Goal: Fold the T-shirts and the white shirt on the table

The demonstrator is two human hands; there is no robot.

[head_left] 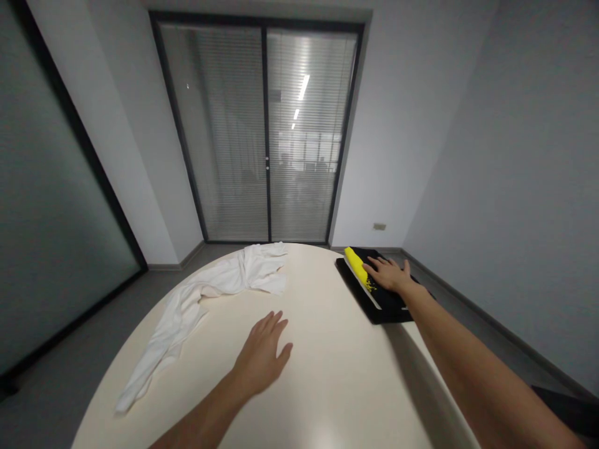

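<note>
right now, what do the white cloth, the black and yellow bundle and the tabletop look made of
White cloth: thin matte fabric, perhaps cotton, from its soft creases. Black and yellow bundle: probably matte folded fabric, from its rounded yellow fold. Tabletop: smooth, perhaps laminate, with a soft reflection.

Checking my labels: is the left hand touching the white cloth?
Apart: the head view shows tabletop between the left hand and the white cloth.

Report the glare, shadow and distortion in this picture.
Head view: pale glare on the table at the bottom edge; soft shadow beside the right forearm; bright strips in the glass doors; door frame narrowing toward the floor, likely wide-angle perspective.
</note>
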